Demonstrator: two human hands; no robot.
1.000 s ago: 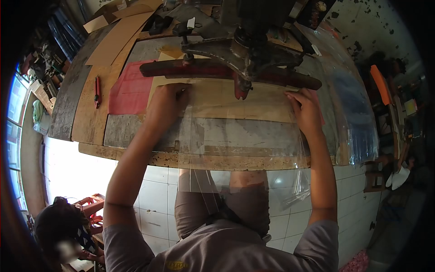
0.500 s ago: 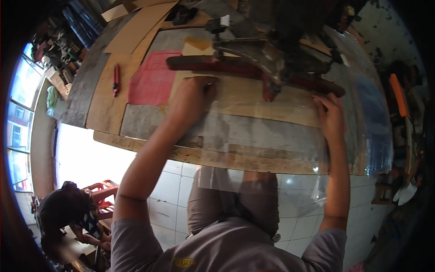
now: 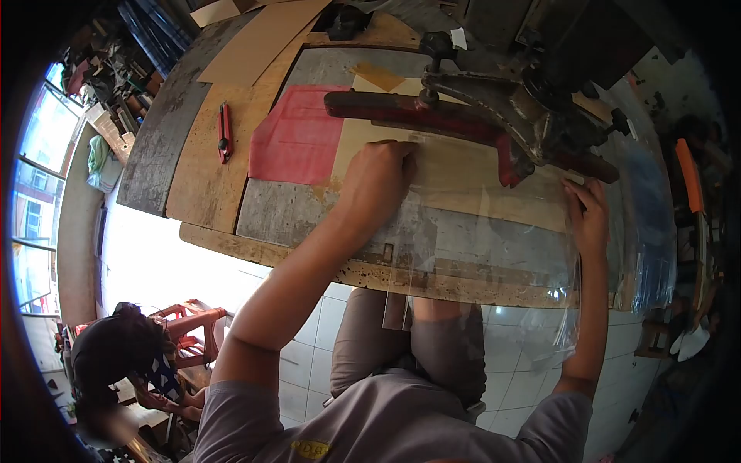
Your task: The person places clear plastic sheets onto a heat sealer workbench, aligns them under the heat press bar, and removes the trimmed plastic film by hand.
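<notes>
The left hand [image 3: 380, 176] and right hand [image 3: 590, 214] pinch a limp, glossy clear plastic sheet [image 3: 494, 220] by its sides, below a worn red metal bar [image 3: 413, 109]; it lies over smooth tan sheeting [image 3: 356, 135] and droops past the pitted wooden table edge [image 3: 309, 262]. The shirt's yellow oval badge [image 3: 312, 449] (lettering too blurred to read) shows; the left fingertips are partly hidden.
</notes>
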